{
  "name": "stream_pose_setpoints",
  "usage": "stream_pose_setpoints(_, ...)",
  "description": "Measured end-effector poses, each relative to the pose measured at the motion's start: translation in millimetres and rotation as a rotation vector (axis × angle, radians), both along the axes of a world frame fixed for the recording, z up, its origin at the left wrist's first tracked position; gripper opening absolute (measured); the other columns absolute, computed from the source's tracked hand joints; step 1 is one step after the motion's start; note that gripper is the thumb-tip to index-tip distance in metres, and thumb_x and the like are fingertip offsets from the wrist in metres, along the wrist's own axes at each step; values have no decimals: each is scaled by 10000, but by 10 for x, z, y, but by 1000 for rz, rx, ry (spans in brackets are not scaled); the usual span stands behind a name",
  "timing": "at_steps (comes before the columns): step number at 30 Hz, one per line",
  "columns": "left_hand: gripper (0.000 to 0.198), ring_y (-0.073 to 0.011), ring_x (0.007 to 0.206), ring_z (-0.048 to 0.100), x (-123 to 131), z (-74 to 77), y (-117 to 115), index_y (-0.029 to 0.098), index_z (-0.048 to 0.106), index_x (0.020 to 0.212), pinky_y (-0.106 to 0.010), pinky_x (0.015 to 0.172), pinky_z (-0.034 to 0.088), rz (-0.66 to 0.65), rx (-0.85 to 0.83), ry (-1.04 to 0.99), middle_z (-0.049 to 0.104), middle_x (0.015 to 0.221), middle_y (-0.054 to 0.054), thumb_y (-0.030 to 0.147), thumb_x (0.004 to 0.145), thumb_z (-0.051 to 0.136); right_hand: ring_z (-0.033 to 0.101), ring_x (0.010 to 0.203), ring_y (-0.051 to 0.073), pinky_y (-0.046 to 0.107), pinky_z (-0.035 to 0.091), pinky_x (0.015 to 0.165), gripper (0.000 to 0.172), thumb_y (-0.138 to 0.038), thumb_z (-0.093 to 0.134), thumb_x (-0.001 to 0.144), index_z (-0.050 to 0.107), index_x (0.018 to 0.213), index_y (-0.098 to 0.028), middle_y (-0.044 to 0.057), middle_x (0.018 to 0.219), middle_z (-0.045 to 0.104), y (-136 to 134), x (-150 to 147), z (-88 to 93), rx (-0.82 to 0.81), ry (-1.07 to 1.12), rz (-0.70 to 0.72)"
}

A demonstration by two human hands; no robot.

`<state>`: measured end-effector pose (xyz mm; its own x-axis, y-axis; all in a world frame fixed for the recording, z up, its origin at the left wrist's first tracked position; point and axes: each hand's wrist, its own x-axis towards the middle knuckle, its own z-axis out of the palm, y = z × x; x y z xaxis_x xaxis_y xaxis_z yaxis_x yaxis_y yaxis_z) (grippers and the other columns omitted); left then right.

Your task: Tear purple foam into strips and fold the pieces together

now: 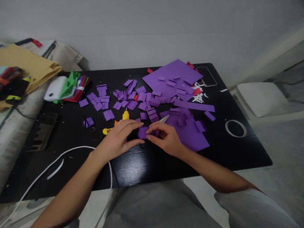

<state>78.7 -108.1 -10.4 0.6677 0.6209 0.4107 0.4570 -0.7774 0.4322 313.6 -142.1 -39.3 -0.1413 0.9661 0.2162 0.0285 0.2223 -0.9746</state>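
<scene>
On a black table [128, 171], a yellow glue gun [125, 115] points away from the wearer, partly hidden by the left hand [120, 136]. Right of the gun and nearer the wearer, a small purple piece [142, 133] is between both hands. The right hand [165, 137] pinches its right edge between thumb and forefinger. The left hand arches around it, thumb and fingers apart; whether they touch it cannot be told. Purple bits [142, 97] lie scattered beyond the gun. To its right are a scissors tip [165, 119] and a purple sheet [193, 136]; a green bundle [68, 86] lies well to its left.
</scene>
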Motion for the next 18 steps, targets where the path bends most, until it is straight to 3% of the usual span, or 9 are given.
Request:
stream_pose_setpoints(12,473,-231,1149,717,16,39,1,189,638,1363,-368,1012,608,-21,-17,-56,723,1223,-124,317,934,790,630,773,155,294,528,696,160,-250,840,811,705,896,-232,4,877,713,-10,-11,22,-104,32,-11)
stream_pose_setpoints(18,442,-231,1128,731,24,47,6,193,660,1327,-365,995,619,-25,-5,-95,735,1200,-120,305,924,800,719,1039,192,342,586,948,307,-201,859,788,751,1070,-260,25,1093,779,3,-14,18,-113,117,3)
